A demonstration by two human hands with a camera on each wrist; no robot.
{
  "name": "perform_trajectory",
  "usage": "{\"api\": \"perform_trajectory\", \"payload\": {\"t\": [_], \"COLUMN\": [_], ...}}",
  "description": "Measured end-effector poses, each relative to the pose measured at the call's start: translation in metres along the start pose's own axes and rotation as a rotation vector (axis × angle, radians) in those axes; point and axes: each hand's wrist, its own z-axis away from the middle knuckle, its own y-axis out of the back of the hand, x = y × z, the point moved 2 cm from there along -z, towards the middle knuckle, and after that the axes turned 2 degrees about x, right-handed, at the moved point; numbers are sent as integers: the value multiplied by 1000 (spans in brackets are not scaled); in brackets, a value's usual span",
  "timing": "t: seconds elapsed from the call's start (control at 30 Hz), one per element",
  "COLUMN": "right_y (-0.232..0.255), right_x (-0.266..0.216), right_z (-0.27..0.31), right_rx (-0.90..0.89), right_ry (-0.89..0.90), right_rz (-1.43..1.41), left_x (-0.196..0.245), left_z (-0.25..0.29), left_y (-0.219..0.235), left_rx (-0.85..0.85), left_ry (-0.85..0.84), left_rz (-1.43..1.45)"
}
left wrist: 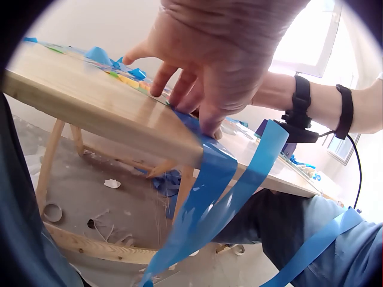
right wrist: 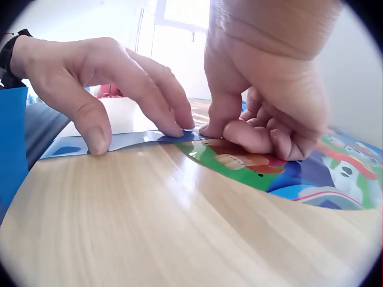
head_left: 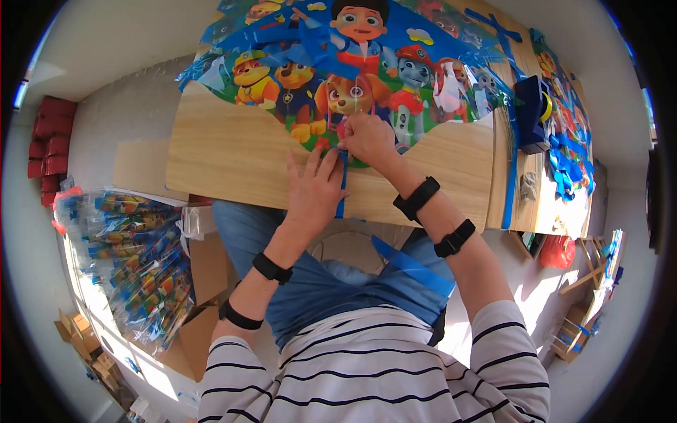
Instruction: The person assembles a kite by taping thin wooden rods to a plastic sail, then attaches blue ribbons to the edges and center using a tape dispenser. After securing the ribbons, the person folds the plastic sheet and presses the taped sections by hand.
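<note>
A shiny film sheet printed with cartoon dogs [head_left: 352,95] lies flat on the wooden tabletop [head_left: 233,137]. From its near tip a blue plastic strip [head_left: 343,185] runs to the table edge, where it hangs down in loops in the left wrist view. My left hand [head_left: 310,194] rests with spread fingers on the table, fingertips [right wrist: 99,140] on and beside the strip. Close to them, my right hand [head_left: 370,141] has its fingers curled and its thumb and index finger down where strip and printed sheet meet, pinching the strip there. The right palm faces down, partly hiding this spot.
A dark blue tape dispenser [head_left: 530,116] stands to the right, before more printed sheets [head_left: 568,134]. Another blue strip [head_left: 416,268] lies over my right thigh. A bag of folded printed sheets [head_left: 134,261] and cardboard boxes [head_left: 204,338] are on the left, with red packages [head_left: 53,144] behind.
</note>
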Motion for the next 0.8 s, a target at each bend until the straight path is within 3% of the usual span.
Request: {"api": "perform_trajectory", "payload": {"t": [0.1, 0.3, 0.4, 0.47, 0.5, 0.6, 0.7, 0.8], "right_y": [4, -5, -3, 18, 31, 46, 30, 27], "right_x": [2, -1, 14, 15, 13, 23, 33, 24], "right_z": [1, 0, 0, 26, 38, 87, 130, 151], "right_rx": [-32, 83, 71, 41, 35, -184, -193, -177], "right_ry": [-4, 39, 27, 30, 38, -6, 193, 156], "right_rz": [-40, 30, -312, -528, -636, -576, -473, -443], "left_x": [6, 12, 11, 12, 15, 27, 38, 39], "left_z": [9, 19, 18, 22, 27, 41, 40, 32], "left_y": [0, -1, 5, 20, 22, 27, 21, 6], "left_rx": [25, 13, 47, 125, 87, 9, -7, -33], "left_ry": [-47, -19, -23, -21, 14, 77, 75, 142], "left_rz": [-9, 74, 133, 271, 370, 552, 528, 618]}}
